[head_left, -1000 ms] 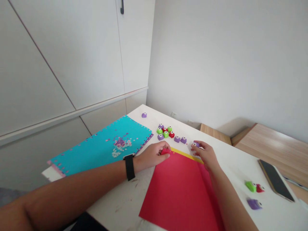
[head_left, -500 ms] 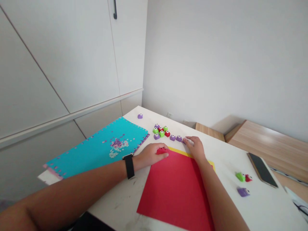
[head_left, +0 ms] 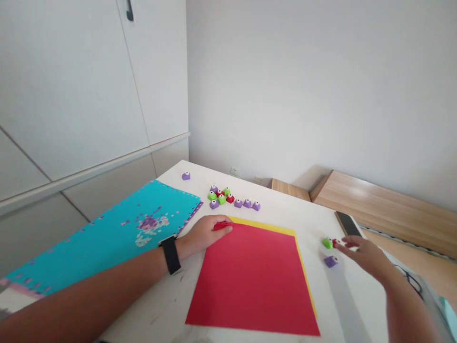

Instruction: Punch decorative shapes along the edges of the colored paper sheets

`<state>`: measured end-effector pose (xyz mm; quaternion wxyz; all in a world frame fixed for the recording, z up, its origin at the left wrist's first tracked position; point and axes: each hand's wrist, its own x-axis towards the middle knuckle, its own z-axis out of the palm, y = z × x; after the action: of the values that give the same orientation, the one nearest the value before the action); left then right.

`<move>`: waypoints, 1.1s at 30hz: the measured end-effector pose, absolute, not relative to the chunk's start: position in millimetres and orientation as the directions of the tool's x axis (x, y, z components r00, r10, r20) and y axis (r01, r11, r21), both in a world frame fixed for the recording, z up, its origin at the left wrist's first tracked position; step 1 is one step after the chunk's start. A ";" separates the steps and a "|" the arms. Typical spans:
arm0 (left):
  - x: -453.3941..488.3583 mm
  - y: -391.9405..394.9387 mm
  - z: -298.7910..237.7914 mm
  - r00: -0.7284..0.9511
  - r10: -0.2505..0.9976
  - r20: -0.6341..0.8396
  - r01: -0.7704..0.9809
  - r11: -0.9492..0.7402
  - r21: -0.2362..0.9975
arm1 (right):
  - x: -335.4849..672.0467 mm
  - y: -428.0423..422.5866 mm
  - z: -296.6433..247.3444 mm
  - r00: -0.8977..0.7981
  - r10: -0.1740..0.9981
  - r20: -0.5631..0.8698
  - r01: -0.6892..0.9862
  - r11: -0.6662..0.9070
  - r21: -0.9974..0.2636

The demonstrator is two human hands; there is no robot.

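My left hand (head_left: 209, 232), with a black watch on the wrist, pinches the upper left corner of a red sheet of paper (head_left: 252, 281). Dark specks like small holes show along that corner. A yellow sheet (head_left: 264, 225) peeks out from beneath it at the top and right. Over on the right, my right hand (head_left: 366, 255) is open, fingertips reaching to a small red craft punch (head_left: 336, 243); I cannot tell whether they touch. Beside that punch sit a green punch (head_left: 327, 243) and a purple punch (head_left: 331, 261).
Several coloured punches cluster beyond the paper, with a row of purple punches (head_left: 247, 203) beside them. One purple punch (head_left: 186, 176) stands near the far corner. A blue sheet (head_left: 117, 228) with punched edges bears confetti (head_left: 150, 226). A phone (head_left: 348, 224) lies at the right edge.
My right hand has left the purple punch at the end of the row and moved right to the red punch. My left hand keeps its hold on the paper. The view has turned right.
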<state>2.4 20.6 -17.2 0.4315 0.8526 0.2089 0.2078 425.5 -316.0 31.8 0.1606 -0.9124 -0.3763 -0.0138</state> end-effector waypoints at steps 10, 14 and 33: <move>4.3 19.5 -15.6 0.815 0.556 0.164 0.196 -0.530 0.825 | 386.6 -334.4 -18.8 0.688 0.726 0.015 0.644 -0.600 -0.475; 3.3 19.8 -16.8 0.818 0.547 0.178 0.166 -0.520 0.838 | 363.4 -310.3 7.2 0.726 0.688 0.013 0.492 -0.506 -0.709; 2.4 17.8 -17.2 0.823 0.520 0.228 0.068 -0.490 0.869 | 195.8 -100.6 32.9 0.257 0.932 -0.254 -0.313 -0.169 -0.935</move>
<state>2.4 17.8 -17.2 0.4730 0.8294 0.1774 0.2386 195.8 -100.6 32.9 0.5779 -0.5425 -0.2857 0.5386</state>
